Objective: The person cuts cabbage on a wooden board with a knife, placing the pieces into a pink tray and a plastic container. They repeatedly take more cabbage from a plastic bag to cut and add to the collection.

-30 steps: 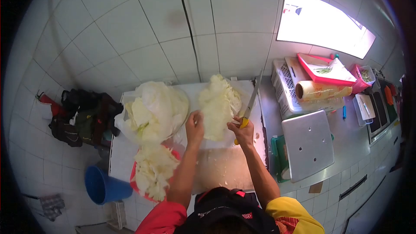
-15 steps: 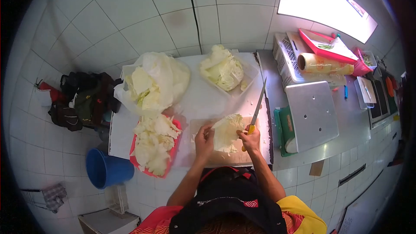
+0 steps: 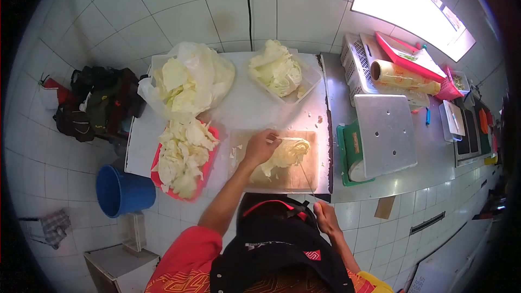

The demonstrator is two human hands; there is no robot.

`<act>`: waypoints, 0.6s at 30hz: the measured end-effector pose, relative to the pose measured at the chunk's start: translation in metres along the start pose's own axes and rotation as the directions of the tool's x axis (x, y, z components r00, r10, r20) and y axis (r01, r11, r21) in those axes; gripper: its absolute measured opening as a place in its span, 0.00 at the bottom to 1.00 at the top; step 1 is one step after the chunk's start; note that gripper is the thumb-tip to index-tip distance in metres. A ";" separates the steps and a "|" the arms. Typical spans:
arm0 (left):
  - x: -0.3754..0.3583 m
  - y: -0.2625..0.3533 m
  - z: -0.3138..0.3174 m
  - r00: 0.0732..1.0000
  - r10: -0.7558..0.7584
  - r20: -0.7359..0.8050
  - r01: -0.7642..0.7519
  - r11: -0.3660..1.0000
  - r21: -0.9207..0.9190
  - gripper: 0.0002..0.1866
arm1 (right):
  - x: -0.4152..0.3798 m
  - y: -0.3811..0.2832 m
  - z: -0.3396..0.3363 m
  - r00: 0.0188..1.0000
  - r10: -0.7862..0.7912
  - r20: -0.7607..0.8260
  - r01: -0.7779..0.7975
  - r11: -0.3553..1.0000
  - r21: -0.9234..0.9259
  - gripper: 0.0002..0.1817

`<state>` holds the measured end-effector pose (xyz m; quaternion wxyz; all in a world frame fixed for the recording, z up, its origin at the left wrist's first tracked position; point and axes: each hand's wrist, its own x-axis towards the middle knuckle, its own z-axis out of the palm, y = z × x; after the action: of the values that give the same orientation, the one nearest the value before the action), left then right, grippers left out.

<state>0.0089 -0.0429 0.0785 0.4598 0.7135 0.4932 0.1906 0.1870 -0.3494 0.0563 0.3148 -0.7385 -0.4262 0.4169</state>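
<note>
My left hand (image 3: 261, 148) pinches the upper left edge of a pale cabbage leaf (image 3: 288, 155), which is folded over on the wooden cutting board (image 3: 255, 180). Gripped low by the board's front right corner, a knife (image 3: 307, 178) is in my right hand (image 3: 326, 218). Its thin blade points up and away from me, the tip right at the leaf's lower edge; the handle is hidden in my fingers. Small cabbage scraps lie on the board and the white table. To the left, a pink tray (image 3: 202, 185) is heaped with loose cabbage leaves (image 3: 184, 154).
Behind stand a plastic bag (image 3: 217, 76) of leaves and a clear tub (image 3: 310, 84) with a cabbage head (image 3: 275, 70). A green scale (image 3: 349, 146) with a metal plate (image 3: 386, 135) sits on the right counter. A blue bucket (image 3: 126, 192) stands at lower left.
My right hand has drawn the knife down toward me, from upright above the board to its front edge. My left hand has moved up and over the leaf, which now lies folded.
</note>
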 end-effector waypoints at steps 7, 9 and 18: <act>-0.013 0.016 0.012 0.997 0.076 0.018 -0.077 0.995 0.058 0.12 | -0.011 -0.010 -0.008 0.954 0.233 0.188 -0.206 0.967 -0.152 0.34; -0.016 0.020 0.015 0.995 0.093 0.033 -0.095 0.993 0.066 0.12 | 0.003 -0.019 -0.003 0.960 0.201 0.192 -0.158 0.963 -0.220 0.34; -0.016 0.016 0.014 0.994 0.096 0.057 -0.098 0.995 0.031 0.12 | 0.026 -0.043 0.003 0.940 0.251 0.231 -0.208 0.958 -0.196 0.35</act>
<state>0.0205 -0.0654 0.0875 0.4515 0.7492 0.4482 0.1844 0.1761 -0.3070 0.0808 0.1431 -0.7480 -0.4074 0.5040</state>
